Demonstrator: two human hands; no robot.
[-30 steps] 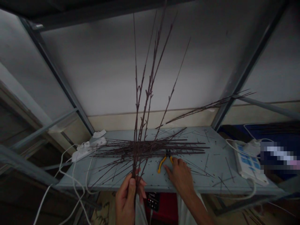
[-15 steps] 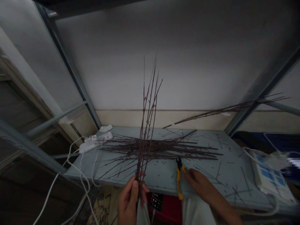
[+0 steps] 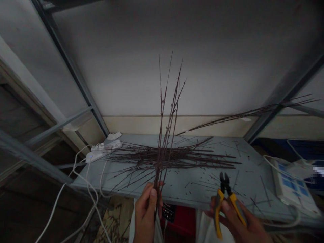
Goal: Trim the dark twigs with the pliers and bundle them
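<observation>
A bunch of thin dark twigs [image 3: 162, 135] stands nearly upright, its lower part held in my left hand [image 3: 146, 209] with the thumb pressed along the stems. My right hand [image 3: 235, 216] grips a pair of diagonal cutters [image 3: 224, 192] with yellow and grey handles. Their handles are spread and the dark jaws point up and away from me, apart from the twigs. Behind the held bunch, a pile of similar twigs [image 3: 197, 158] lies across the grey shelf [image 3: 177, 189].
Small twig cuttings are scattered over the shelf. A white power strip [image 3: 101, 152] with cables sits at the left. A few long twigs [image 3: 227, 118] lean at the back right. A white and blue box [image 3: 293, 185] stands at the right. Metal posts [image 3: 76, 77] frame the sides.
My right hand has moved right with the cutters, which have turned and now show their handles spread. The bunch in my left hand has shifted slightly right.
</observation>
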